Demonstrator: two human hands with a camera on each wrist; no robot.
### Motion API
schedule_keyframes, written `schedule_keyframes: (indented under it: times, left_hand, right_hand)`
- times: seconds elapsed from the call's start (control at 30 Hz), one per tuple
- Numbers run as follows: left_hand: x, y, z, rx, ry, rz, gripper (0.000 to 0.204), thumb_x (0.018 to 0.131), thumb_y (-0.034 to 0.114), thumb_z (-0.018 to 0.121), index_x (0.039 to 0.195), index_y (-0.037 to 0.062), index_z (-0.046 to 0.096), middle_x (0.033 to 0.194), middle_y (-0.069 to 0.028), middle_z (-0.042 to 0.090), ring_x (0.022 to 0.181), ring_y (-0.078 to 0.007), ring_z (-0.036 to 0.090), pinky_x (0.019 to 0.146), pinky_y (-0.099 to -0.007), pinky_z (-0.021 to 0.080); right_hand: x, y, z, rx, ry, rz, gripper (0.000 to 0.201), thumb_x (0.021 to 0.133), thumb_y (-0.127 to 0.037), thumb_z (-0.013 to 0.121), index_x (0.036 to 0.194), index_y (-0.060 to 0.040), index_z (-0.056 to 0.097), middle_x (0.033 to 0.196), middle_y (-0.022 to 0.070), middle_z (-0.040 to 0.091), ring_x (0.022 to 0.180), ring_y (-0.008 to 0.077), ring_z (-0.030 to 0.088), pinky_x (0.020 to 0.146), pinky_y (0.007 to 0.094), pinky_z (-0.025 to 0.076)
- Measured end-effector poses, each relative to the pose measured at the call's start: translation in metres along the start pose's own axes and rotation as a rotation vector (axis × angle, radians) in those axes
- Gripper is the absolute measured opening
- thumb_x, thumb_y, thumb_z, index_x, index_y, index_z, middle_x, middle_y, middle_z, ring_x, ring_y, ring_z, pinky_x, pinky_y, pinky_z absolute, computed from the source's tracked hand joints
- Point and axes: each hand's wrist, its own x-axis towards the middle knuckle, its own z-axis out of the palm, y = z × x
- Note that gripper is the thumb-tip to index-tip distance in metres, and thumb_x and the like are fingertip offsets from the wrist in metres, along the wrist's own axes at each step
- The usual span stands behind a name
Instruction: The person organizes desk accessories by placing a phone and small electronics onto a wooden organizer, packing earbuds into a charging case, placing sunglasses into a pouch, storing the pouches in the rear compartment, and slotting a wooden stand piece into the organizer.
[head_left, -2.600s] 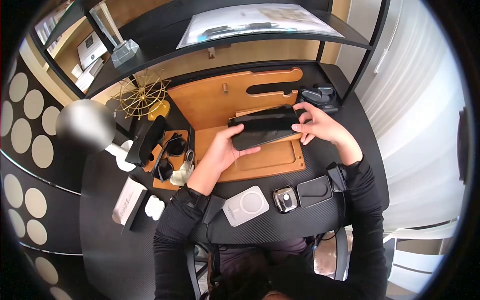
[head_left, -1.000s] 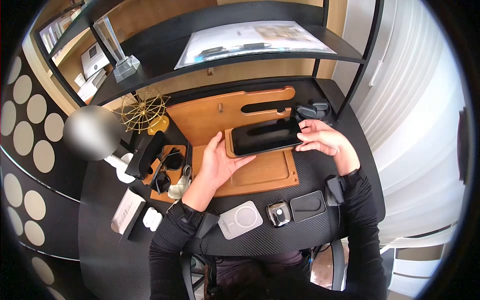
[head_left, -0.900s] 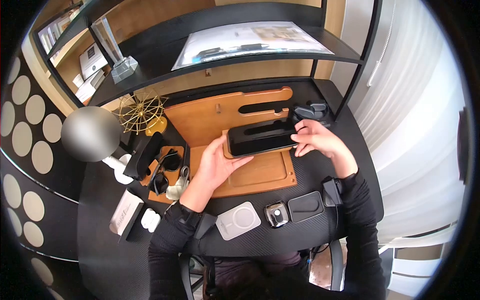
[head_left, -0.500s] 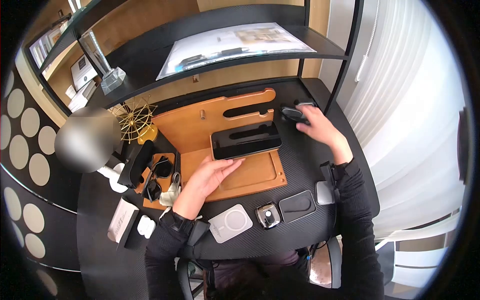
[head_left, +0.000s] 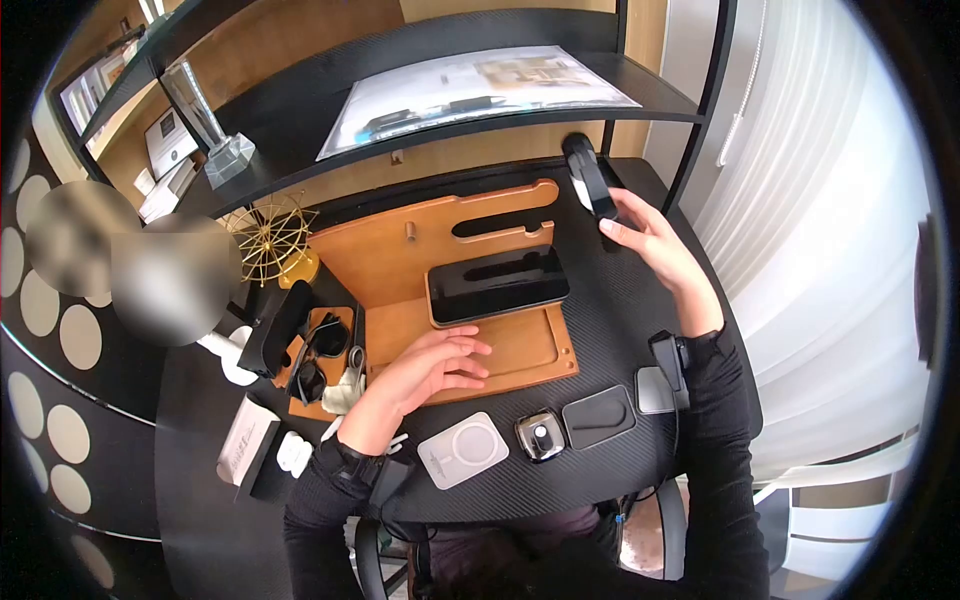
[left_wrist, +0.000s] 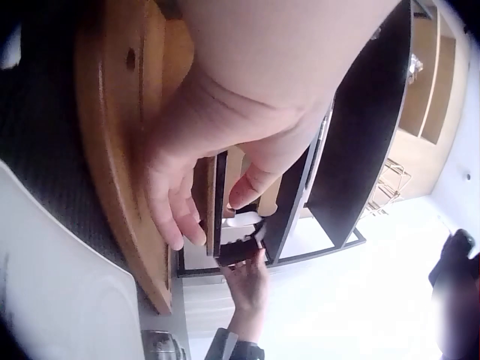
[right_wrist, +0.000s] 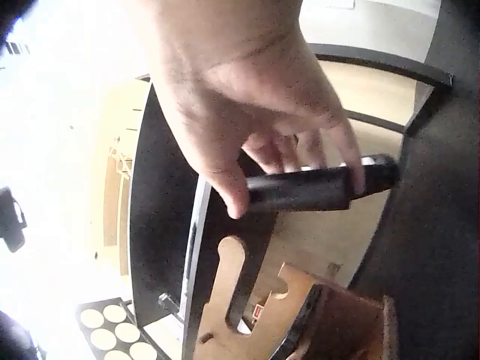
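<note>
At the back right of the desk, my right hand [head_left: 655, 240] grips a long black device with rounded ends [head_left: 590, 178]. In the right wrist view the thumb and fingers lie on opposite sides of this black device [right_wrist: 300, 189], which hangs clear of the wooden stand. A black phone [head_left: 500, 285] leans, screen up, on a wooden ledge of the brown desk organizer [head_left: 375, 262]. My left hand [head_left: 430, 368] hovers relaxed over the organizer's tray, holding nothing, its fingers just in front of the phone.
Along the near desk edge lie a grey charging pad [head_left: 463, 450], a smartwatch [head_left: 540, 436] and a black tray [head_left: 600, 417]. Sunglasses [head_left: 320, 350], a glasses case [head_left: 280, 330] and white earbuds case [head_left: 294, 454] sit left. A black shelf [head_left: 660, 98] overhangs the back.
Both hands have let go of the phone, which now rests on the ledge. My right hand moved to the back right and lifted the black device; my left drew back toward the tray.
</note>
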Motion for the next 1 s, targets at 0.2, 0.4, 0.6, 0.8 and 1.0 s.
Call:
schedule_keyframes:
  times: [0.2,0.4,0.6,0.8,1.0]
  left_hand:
    - [-0.004,0.003,-0.002,0.114,-0.048,-0.032,0.037,0.095,0.018,0.057,0.126,0.0002,0.047,0.112,-0.0131,0.061,0.094,-0.0223,0.063,0.085,-0.0362,0.054]
    - [-0.023,0.011,0.009,0.636,-0.176,0.095,0.027,0.095,0.015,0.055,0.119,0.0046,0.055,0.101,-0.0047,0.063,0.087,-0.0117,0.06,0.079,-0.0257,0.05]
    - [-0.066,0.02,0.04,1.212,-0.018,0.293,0.027,0.092,0.015,0.062,0.117,0.0046,0.058,0.1,-0.0083,0.063,0.091,-0.0151,0.062,0.081,-0.028,0.05]
    - [-0.098,0.005,0.053,1.651,-0.025,0.281,0.06,0.078,0.032,0.073,0.127,0.0043,0.051,0.115,-0.0141,0.056,0.105,-0.0355,0.056,0.089,-0.041,0.046]
    - [-0.097,-0.013,0.058,1.753,-0.085,0.294,0.078,0.074,0.031,0.077,0.137,0.0017,0.04,0.122,-0.0155,0.05,0.111,-0.0327,0.052,0.091,-0.0423,0.045]
  right_hand:
    - [-0.002,0.001,0.014,-0.04,-0.321,-0.202,0.061,0.089,-0.018,0.069,0.141,-0.0021,0.042,0.132,0.009,0.049,0.124,0.0195,0.045,0.104,0.0329,0.039]
    - [-0.015,-0.015,0.007,-0.506,-0.29,-0.399,0.062,0.091,-0.028,0.065,0.14,0.0014,0.04,0.128,0.0165,0.055,0.121,0.026,0.052,0.103,0.0349,0.041]
    - [-0.078,-0.039,-0.051,-0.758,-0.439,-0.153,0.072,0.08,-0.038,0.074,0.136,-0.0017,0.047,0.127,0.0189,0.054,0.122,0.0324,0.051,0.102,0.0387,0.042]
    - [-0.168,0.005,-0.036,-0.968,-0.454,-0.064,0.078,0.057,-0.017,0.085,0.127,-0.0041,0.055,0.112,0.0107,0.056,0.106,0.0313,0.054,0.095,0.0384,0.047]
    - [-0.176,-0.004,-0.013,-0.826,-0.2,-0.081,0.069,0.063,-0.015,0.082,0.126,-0.0062,0.056,0.111,0.0101,0.054,0.106,0.0289,0.053,0.09,0.0384,0.047]
